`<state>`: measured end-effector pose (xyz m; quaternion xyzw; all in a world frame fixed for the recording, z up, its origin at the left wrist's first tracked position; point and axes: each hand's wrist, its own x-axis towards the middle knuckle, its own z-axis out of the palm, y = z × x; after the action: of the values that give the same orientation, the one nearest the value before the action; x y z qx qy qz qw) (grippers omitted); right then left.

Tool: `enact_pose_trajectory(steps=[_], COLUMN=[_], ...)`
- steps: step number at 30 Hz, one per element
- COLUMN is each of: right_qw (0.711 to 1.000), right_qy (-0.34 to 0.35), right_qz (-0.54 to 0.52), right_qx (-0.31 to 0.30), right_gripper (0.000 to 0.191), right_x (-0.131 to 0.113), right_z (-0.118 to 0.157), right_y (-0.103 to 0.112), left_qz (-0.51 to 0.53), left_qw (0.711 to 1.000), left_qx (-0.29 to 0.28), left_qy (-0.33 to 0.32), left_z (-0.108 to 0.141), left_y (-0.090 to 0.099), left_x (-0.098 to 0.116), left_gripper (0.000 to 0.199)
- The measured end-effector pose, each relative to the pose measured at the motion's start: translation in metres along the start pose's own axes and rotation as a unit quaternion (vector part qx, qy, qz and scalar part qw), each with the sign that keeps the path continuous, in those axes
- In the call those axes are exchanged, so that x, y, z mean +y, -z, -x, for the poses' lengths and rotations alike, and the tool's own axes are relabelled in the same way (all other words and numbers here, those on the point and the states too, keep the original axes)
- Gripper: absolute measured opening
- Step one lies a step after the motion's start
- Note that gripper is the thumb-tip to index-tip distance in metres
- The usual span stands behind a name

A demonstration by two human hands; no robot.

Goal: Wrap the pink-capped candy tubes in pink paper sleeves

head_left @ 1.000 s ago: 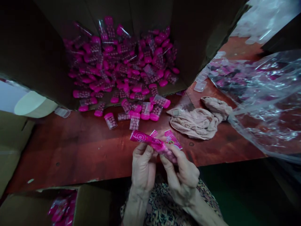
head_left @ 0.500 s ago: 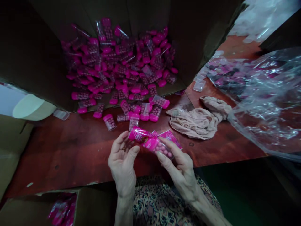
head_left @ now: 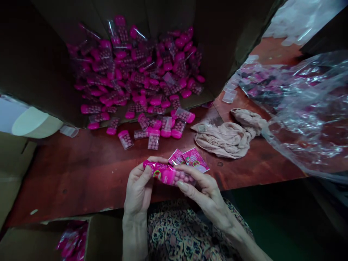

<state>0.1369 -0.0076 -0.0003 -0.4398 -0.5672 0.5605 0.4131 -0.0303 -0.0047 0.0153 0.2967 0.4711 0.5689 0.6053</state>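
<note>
Between my hands, over the table's front edge, is a clear candy container [head_left: 185, 177] with pink balls inside and a pink printed wrapper [head_left: 160, 172] at its capped end. My left hand [head_left: 140, 185] pinches the wrapper's left end between thumb and fingers. The container's clear end is gripped by my right hand [head_left: 205, 190], thumb in front and fingers behind. Two flat pink printed packets [head_left: 194, 159] lie on the table just beyond my right hand. Several pink-capped containers [head_left: 153, 139] lie farther back, in front of the large box.
A large cardboard box [head_left: 217, 47] on its side holds a heap of pink-capped containers. On the right are a crumpled cloth [head_left: 227, 139] and a clear plastic bag [head_left: 307, 127]. A white bowl [head_left: 35, 123] stands left; an open carton [head_left: 104, 235] with pink packets is below.
My left hand has closed on the wrapper's left end, where it was more open before. The wrapper and container have come down slightly and lie more level.
</note>
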Motion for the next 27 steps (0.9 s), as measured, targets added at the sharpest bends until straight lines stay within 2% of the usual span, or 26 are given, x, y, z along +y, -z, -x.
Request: enact_pose_trajectory(steps=[4,10,12,14,18,20,24,27], right_qw=[1.000,0.993,0.992,0.990,0.988,0.985,0.968,0.960], right_qy=[-0.020,0.018,0.032,0.042,0.065,0.085,0.164,0.168], right_qz=[0.013,0.114,0.125,0.131,0.139,0.146,0.189,0.222], right_qx=[0.001,-0.019,-0.014,-0.005,0.023,0.036,0.025,0.015], right_gripper=[0.028,0.028,0.027,0.027,0.026,0.028,0.035,0.029], right_x=[-0.002,-0.009,-0.010,-0.011,-0.008,-0.004,0.002,0.003], right_z=[0.000,0.001,0.002,0.001,0.000,-0.001,-0.002,-0.003], right_y=[0.003,0.005,0.005,0.004,0.002,0.000,-0.005,-0.009], left_qz=[-0.066,-0.127,-0.101,-0.062,0.039,0.084,0.145,0.166], left_qw=[0.996,0.992,0.994,0.998,0.988,0.976,0.975,0.974], left_qx=[0.019,-0.011,-0.031,-0.013,0.144,0.193,0.169,0.146], left_qy=[-0.060,-0.009,-0.008,-0.012,-0.041,-0.050,0.009,0.052], left_z=[-0.001,0.000,0.000,-0.003,-0.008,-0.007,0.000,0.004], left_y=[0.003,0.009,0.009,0.007,-0.007,-0.016,-0.028,-0.031], left_x=[-0.003,-0.003,-0.003,-0.005,-0.014,-0.018,-0.022,-0.024], left_gripper=[0.026,0.031,0.029,0.028,0.032,0.030,0.027,0.023])
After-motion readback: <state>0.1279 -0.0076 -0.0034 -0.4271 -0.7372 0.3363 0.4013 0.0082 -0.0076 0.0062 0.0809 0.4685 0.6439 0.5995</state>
